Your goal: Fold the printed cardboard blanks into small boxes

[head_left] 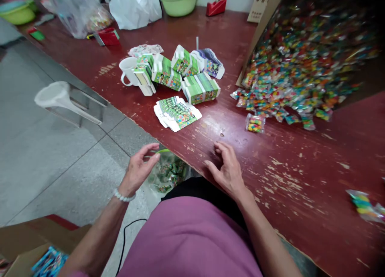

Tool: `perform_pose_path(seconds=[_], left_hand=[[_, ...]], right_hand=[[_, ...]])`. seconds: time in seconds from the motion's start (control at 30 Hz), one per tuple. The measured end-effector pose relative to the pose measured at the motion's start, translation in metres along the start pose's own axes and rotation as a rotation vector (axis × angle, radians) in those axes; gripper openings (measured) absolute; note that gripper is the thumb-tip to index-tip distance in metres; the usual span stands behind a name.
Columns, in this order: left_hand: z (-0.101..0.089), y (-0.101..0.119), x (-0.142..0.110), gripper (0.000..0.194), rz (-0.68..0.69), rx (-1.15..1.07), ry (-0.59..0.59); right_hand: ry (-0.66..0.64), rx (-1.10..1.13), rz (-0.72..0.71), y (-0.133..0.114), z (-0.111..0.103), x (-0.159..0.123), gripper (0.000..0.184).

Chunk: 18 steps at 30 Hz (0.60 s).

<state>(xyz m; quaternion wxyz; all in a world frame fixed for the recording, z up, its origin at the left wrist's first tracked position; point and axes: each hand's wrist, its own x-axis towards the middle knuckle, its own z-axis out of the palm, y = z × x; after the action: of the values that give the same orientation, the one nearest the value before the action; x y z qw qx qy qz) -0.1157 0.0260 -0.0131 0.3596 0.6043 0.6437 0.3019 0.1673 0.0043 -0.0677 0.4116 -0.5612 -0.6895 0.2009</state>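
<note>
My left hand point(141, 166) hovers past the table's front edge, above a bag-lined tub point(164, 151) of small green packets on the floor. Its thumb and fingers are apart and hold nothing. Over the table near that edge is my right hand point(226, 168), also empty with fingers spread; whether it touches the surface I cannot tell. Beyond both hands lies a fanned pile of flat green cartons point(178, 113). Behind it sit banded stacks of green cartons point(201, 88). A single clear packet of colourful candies point(255, 123) rests ahead of my right hand.
A large box on its side point(261, 24) spills many candy packets point(282, 76) at the right. A white mug point(128, 70), red tape dispenser point(215, 7) and green basin point(178, 2) stand farther back. A stool point(54, 94) and an open carton point(30, 237) are at left.
</note>
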Motion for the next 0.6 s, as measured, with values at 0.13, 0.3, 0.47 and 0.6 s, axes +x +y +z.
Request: perform_pose_path(seconds=[0.13,0.3,0.47,0.6], left_hand=[[0.025,0.017,0.052,0.036,0.29,0.399,0.232],[0.056,0.043,0.103,0.051,0.319,0.868,0.217],[0.059,0.044,0.116,0.047,0.302,1.004,0.129],[0.054,0.044,0.123,0.046,0.266,0.962,0.143]], right_hand=[[0.003,-0.084,-0.039,0.004,0.006,-0.004,0.039],[0.004,-0.067,-0.056,0.003,0.006,-0.005,0.031],[0.006,-0.047,-0.058,0.001,0.005,-0.003,0.028],[0.002,-0.021,-0.039,0.0,0.005,-0.003,0.027]])
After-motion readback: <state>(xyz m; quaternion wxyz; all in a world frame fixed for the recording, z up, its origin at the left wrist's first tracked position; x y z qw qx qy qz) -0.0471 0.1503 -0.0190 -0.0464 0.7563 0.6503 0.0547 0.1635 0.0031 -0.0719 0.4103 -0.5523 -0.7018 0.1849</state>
